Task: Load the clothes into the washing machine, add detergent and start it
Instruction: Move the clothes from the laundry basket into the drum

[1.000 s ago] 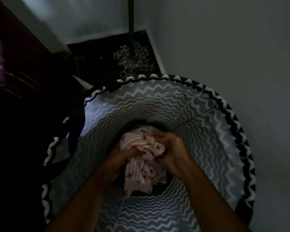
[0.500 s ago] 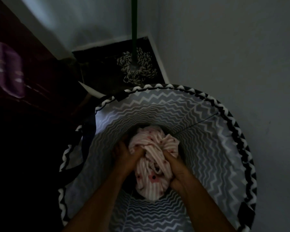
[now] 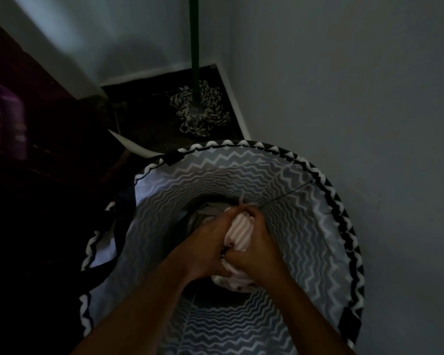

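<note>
Hamper (image 3: 300, 226) fills the lower frame, its chevron wall tall and open-topped, with a mop (image 3: 199, 111) standing in the corner at twelve o'clock. Inside it, near the middle, is the pink striped bundle (image 3: 239, 234), scrunched long, its axis running roughly twelve to six o'clock. It looks soft, light and limp, likely to trail loose ends, so gathering it from both flanks suits best. The left hand (image 3: 210, 242) clamps it from nine o'clock, the right hand (image 3: 256, 252) from three, fingers curled into the cloth.
</note>
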Available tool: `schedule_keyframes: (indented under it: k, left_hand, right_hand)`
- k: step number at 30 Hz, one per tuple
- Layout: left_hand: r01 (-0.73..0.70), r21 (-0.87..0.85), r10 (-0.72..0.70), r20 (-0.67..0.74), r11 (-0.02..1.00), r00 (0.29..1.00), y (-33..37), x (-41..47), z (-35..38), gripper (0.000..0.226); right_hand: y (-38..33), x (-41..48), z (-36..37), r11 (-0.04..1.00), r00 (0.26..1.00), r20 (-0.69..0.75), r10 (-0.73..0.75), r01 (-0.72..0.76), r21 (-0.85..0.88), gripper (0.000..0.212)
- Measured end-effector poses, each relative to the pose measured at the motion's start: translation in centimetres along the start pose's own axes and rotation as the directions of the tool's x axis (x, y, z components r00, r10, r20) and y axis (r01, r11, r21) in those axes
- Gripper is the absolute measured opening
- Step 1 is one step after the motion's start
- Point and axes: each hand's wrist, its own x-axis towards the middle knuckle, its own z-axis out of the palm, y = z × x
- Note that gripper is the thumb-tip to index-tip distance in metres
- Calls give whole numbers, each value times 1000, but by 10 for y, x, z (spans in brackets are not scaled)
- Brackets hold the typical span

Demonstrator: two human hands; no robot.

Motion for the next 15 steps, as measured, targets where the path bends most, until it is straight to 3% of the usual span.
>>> schedule_keyframes:
  k: [4, 5, 6, 8, 9, 12, 15]
  left_hand:
    - [55, 77, -55, -6, 995, 998, 9, -1, 1, 89]
    - [21, 116, -29, 65, 993, 997, 14, -3, -3, 78]
    - [-18, 216, 1, 81, 976, 997, 18, -5, -9, 82]
    - [-155, 484, 151, 47, 861, 987, 20, -10, -17, 110]
    - [-241, 592, 246, 73, 769, 966, 13, -10, -15, 104]
    - [-397, 570, 367, 173, 719, 914, 8, -17, -11, 67]
    - [-268, 423, 152, 288, 866, 945, 11, -16, -17, 60]
  right_hand:
    - [-1, 6, -10, 978, 981, 195, 15, 26, -209, 109]
    - [-2, 6, -17, 971, 963, 267, 31, 34, -236, 114]
    - [1, 8, -24, 970, 941, 335, 43, 41, -241, 120]
    - [10, 11, -35, 971, 902, 426, 77, 28, -235, 129]
    - [15, 10, -36, 974, 887, 453, 88, 18, -226, 131]
    - [22, 5, -27, 987, 835, 535, 131, -57, -152, 132]
    - [31, 1, -16, 991, 824, 552, 128, -82, -107, 103]
